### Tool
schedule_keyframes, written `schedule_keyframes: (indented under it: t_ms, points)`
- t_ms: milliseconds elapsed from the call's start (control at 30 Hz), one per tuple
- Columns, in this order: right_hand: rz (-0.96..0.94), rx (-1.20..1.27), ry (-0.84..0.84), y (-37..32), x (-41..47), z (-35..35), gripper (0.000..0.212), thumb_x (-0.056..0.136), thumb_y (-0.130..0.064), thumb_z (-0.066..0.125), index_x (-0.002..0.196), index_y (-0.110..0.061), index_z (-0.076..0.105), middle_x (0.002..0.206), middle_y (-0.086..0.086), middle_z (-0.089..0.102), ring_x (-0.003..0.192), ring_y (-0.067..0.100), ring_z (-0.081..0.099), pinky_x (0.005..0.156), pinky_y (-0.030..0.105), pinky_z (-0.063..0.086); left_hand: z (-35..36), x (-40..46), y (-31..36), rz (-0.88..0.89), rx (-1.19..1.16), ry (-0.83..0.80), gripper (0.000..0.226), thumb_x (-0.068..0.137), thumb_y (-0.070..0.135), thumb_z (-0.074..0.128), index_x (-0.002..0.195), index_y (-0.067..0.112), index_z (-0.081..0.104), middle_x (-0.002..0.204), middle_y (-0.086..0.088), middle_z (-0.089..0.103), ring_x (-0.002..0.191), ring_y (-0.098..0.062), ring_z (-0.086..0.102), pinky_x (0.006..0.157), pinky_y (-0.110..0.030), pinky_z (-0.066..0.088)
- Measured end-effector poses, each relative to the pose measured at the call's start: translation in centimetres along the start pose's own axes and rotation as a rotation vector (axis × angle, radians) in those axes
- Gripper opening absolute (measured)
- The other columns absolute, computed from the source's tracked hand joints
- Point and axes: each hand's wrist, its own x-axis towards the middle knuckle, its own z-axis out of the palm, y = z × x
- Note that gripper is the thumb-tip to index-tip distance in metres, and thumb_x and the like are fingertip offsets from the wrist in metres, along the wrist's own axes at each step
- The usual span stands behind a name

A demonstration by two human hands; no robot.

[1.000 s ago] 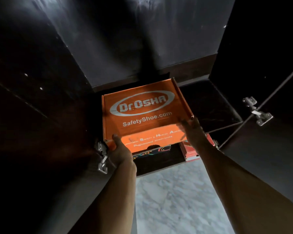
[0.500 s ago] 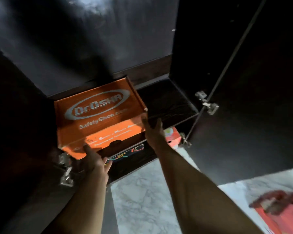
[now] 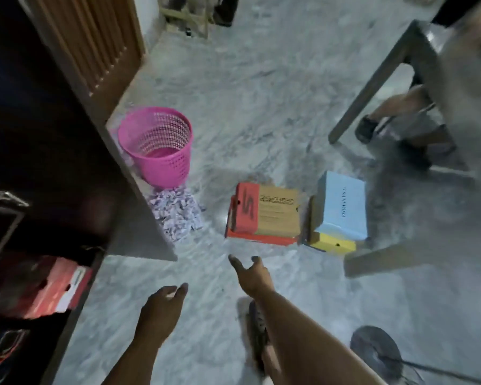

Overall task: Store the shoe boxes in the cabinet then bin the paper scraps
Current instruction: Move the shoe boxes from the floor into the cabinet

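Nearest to the camera, both arms reach forward over the grey marble floor point(image 3: 289, 107). The left hand point(image 3: 161, 304) is empty, with its fingers loosely bent. The right hand point(image 3: 250, 273) is a little farther out, also empty, with relaxed fingers spread toward the boxes.

On the left stands the dark cabinet point(image 3: 39, 134) with its door point(image 3: 139, 240) open. A red and white shoe box point(image 3: 56, 287) lies on a low shelf inside it, and another dark box shows below, too dim to read.

Just beyond the right hand, two stacks of shoe boxes stand on the floor. The nearer stack has a red and brown box point(image 3: 270, 212) lying on a flat red box point(image 3: 261, 239). Just beside it on the right, a pale blue box point(image 3: 342, 204) rests on a yellow box point(image 3: 332, 243).

To the left of the stacks, close to the cabinet door, a heap of paper scraps point(image 3: 178, 215) lies on the floor. Right behind the heap stands a pink bin point(image 3: 159, 145), upright, made of mesh plastic.

Farther on the right, a grey table point(image 3: 417, 51) stands over the floor, and the legs of another person point(image 3: 395, 107) show under it. At the far left is a brown slatted door point(image 3: 95, 37).
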Motion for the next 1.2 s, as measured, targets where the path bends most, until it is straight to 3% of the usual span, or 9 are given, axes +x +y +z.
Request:
schedule_keyframes:
  t_ms: [233,467,533,600,667,767,1000,1100,1200]
  points:
    - [0.061,0.169,0.214,4.2,15.7,-13.2,0.085,0.091,-0.071,0.052,0.151,-0.013,0.039,0.15,0.012,0.051,0.139,0.032,0.046,0.107,0.037,0.039,13.1,12.2,12.7,0.094,0.129,-0.082,0.058,0.094,0.058,0.057,0.139,0.022,0.055,0.142,-0.01,0.058,0.128,-0.03,0.055,0.1,-0.038,0.044]
    - [0.105,0.196,0.301,7.4,34.3,-15.0,0.093,0.09,-0.067,0.058,0.157,-0.01,0.025,0.156,0.019,0.041,0.144,0.036,0.038,0.112,0.043,0.036,24.5,28.7,17.4,0.113,0.083,-0.013,0.077,0.095,0.049,0.059,0.157,0.016,0.027,0.158,-0.015,0.038,0.143,-0.033,0.041,0.114,-0.044,0.036]
    - [0.119,0.203,0.272,8.7,38.4,-14.0,0.091,0.09,-0.065,0.06,0.157,-0.014,0.025,0.152,0.016,0.045,0.141,0.036,0.042,0.108,0.042,0.04,26.3,33.0,17.6,0.087,0.021,0.004,0.081,0.092,0.059,0.058,0.156,0.018,0.03,0.156,-0.011,0.043,0.141,-0.032,0.045,0.114,-0.048,0.038]
    - [0.134,0.256,0.242,10.1,41.4,-12.7,0.077,0.091,-0.059,0.063,0.151,-0.02,0.034,0.136,0.008,0.057,0.128,0.032,0.056,0.093,0.036,0.047,27.8,36.5,17.3,0.085,0.0,0.002,0.075,0.085,0.073,0.053,0.139,0.021,0.05,0.137,-0.009,0.061,0.123,-0.032,0.06,0.105,-0.049,0.047]
    - [0.151,0.319,0.264,11.2,43.2,-11.5,0.066,0.091,-0.053,0.068,0.144,-0.024,0.043,0.117,-0.004,0.062,0.112,0.023,0.063,0.084,0.033,0.049,29.2,37.9,16.9,0.119,0.007,0.011,0.054,0.091,0.06,0.047,0.125,0.02,0.056,0.115,-0.007,0.068,0.108,-0.032,0.064,0.094,-0.046,0.051]
    - [0.152,0.376,0.326,11.5,44.0,-10.4,0.068,0.089,-0.055,0.07,0.144,-0.023,0.044,0.105,-0.014,0.059,0.098,0.012,0.059,0.082,0.027,0.046,30.8,38.4,16.5,0.139,-0.004,0.08,0.046,0.102,0.047,0.044,0.142,0.023,0.044,0.122,-0.003,0.064,0.109,-0.029,0.061,0.097,-0.048,0.05]
    - [0.147,0.3,0.288,11.4,42.3,-11.2,0.068,0.085,-0.066,0.067,0.138,-0.025,0.053,0.111,-0.009,0.067,0.105,0.02,0.066,0.086,0.034,0.054,29.8,36.2,15.9,0.089,-0.004,0.112,0.043,0.103,0.046,0.043,0.141,0.027,0.046,0.121,-0.005,0.067,0.109,-0.032,0.064,0.091,-0.045,0.051]
    - [0.109,0.254,0.306,11.3,38.7,-11.1,0.062,0.085,-0.065,0.068,0.133,-0.028,0.057,0.097,-0.02,0.062,0.096,0.014,0.063,0.083,0.031,0.051,28.8,32.2,14.4,0.07,-0.035,0.143,0.044,0.104,0.044,0.042,0.144,0.026,0.045,0.127,-0.006,0.065,0.113,-0.034,0.062,0.09,-0.042,0.049]
    - [0.045,0.238,0.296,11.6,34.2,-10.1,0.059,0.081,-0.069,0.069,0.128,-0.035,0.057,0.098,-0.025,0.064,0.096,0.011,0.066,0.085,0.033,0.056,26.9,28.0,12.0,0.029,-0.086,0.193,0.045,0.104,0.043,0.042,0.147,0.028,0.043,0.133,-0.005,0.063,0.117,-0.032,0.061,0.09,-0.038,0.046]
